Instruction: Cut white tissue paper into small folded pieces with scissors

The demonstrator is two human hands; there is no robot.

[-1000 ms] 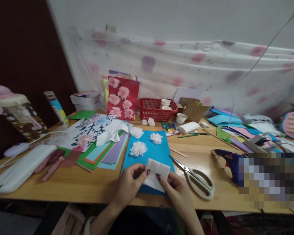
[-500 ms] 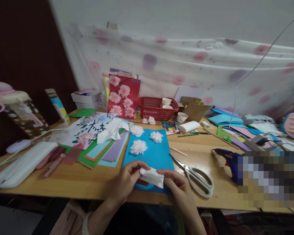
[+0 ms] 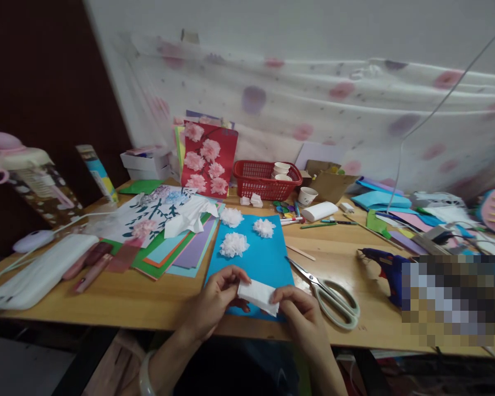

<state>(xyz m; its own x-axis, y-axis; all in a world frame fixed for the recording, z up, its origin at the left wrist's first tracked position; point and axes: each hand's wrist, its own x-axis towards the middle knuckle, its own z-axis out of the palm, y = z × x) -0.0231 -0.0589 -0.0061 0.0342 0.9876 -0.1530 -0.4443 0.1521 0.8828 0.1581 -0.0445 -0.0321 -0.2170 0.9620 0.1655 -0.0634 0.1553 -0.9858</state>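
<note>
Between both hands is a small folded strip of white tissue paper (image 3: 257, 296), held over the near part of a blue sheet of paper (image 3: 264, 260). My left hand (image 3: 220, 297) pinches its left end, and my right hand (image 3: 299, 308) pinches the right end. Three white tissue flowers lie on the upper part of the blue sheet: one at its top left (image 3: 231, 217), another flower (image 3: 264, 228) at the right, and a larger flower (image 3: 234, 245) below. Scissors (image 3: 328, 294) with pale green handles lie just right of the sheet, blades slightly parted.
A blue glue gun (image 3: 390, 275) lies at the right. Behind the sheet stand a red basket (image 3: 264, 187) with paper cups and a red card (image 3: 225, 140) with pink flowers. Coloured papers (image 3: 193, 250) are stacked at the left. A wooden stick (image 3: 301, 252) lies near the scissors.
The folded tissue strip has turned slightly, showing more of its flat top face. Both hands keep hold of its ends, with little movement. The view has shifted a little.
</note>
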